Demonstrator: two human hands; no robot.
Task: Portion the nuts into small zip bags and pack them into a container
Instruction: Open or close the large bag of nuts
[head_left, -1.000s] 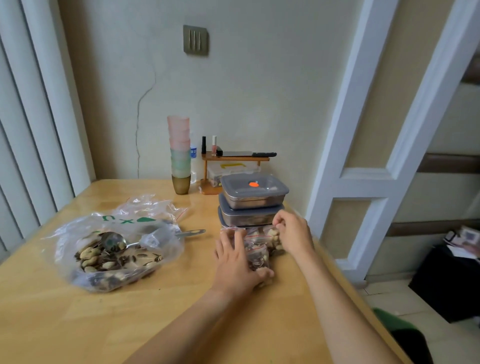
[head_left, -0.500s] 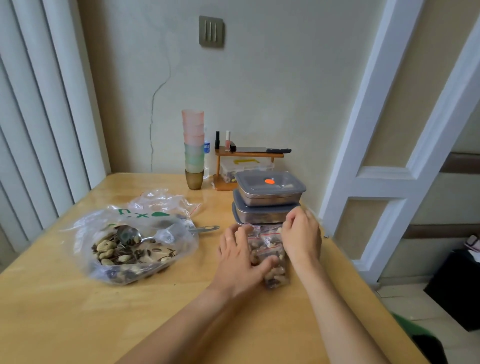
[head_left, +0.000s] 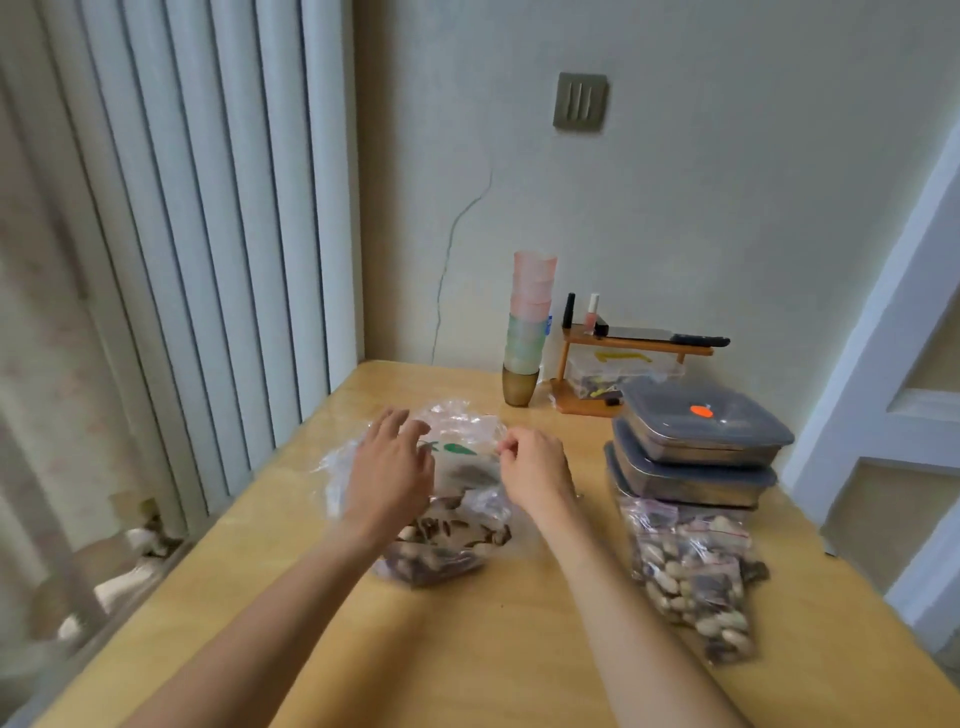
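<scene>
head view, step: i judge this to be the return to the bulk supply, hands at the big nut bag (head_left: 441, 514) to open it for another scoop; the filled small zip bags (head_left: 693, 566) lie apart on the right.
head view, task things: the big nut bag sits mid-table (head_left: 493, 649), its crumpled clear top with green print toward the wall, nuts pooled in the near end. the small zip bags lie in a pile just in front of the stack of containers (head_left: 696, 447), which has grey lids on and an orange dot on the top one.
head view, left hand: my left hand (head_left: 387, 467) hovers over the left part of the big bag's top, fingers spread and relaxed, holding nothing that i can see; i cannot tell whether the fingertips touch the plastic.
head view, right hand: my right hand (head_left: 535, 467) is at the bag's right upper edge, fingers curled in, thumb and forefinger seemingly pinching the film; the motion blur keeps me from being sure of the pinch.
head view, arms: both forearms reach forward from the bottom edge, roughly parallel, the bag between them.
head view, next move: i reckon it calls for parting the mouth with both hands, gently, since the thin film crumples and nuts could spill out.
head view, progress: bags are filled but none is visibly packed; the containers look closed.
head view, surroundings: stacked plastic cups (head_left: 530, 332) and a small wooden shelf (head_left: 628, 353) stand by the wall.
</scene>
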